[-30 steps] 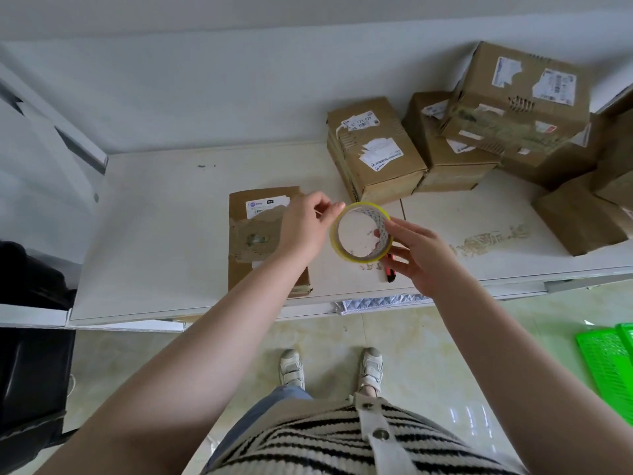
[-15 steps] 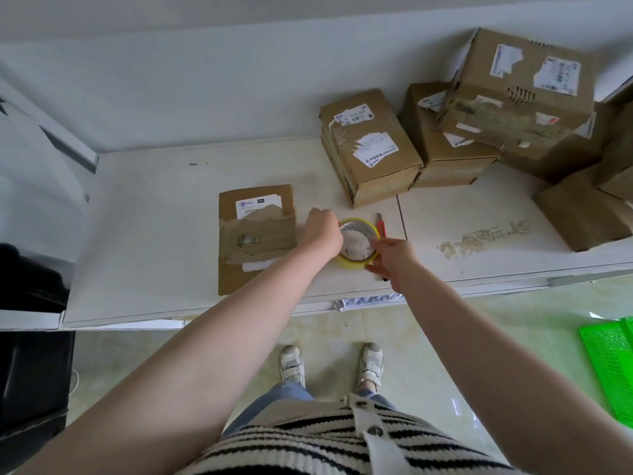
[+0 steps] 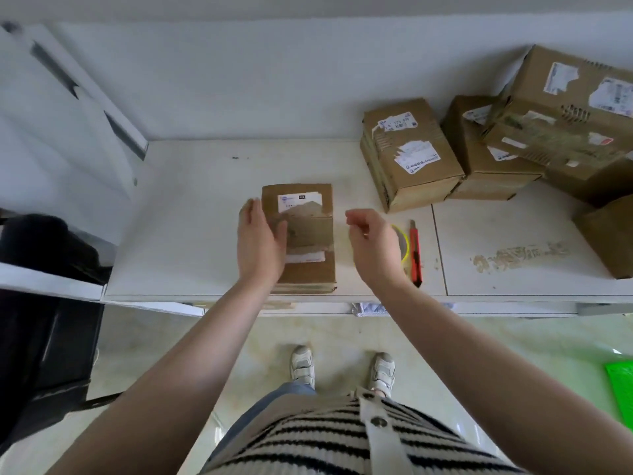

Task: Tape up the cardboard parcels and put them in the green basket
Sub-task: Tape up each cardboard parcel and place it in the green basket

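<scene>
Item: flat parcel (image 3: 306, 234) near the table (image 3: 191, 234) front edge, my left hand (image 3: 260, 241) straight-fingered along its left side; right hand (image 3: 371, 246) loosely curled, holding nothing. Tape roll (image 3: 404, 245) beside the cutter (image 3: 415, 252). I judge taping unfinished; stacked parcels (image 3: 409, 154) untouched, green basket (image 3: 621, 389) on the floor.

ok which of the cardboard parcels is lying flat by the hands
The flat parcel under the left hand, alone near the table's front edge; the others are bulkier, clustered at back right.

The upright box (image 3: 411, 154) at the back of the tabletop (image 3: 191, 234) carries a torn white label with digits that look like "733 099", too blurred to be sure. The print on the other parcels' labels is unreadable.
</scene>
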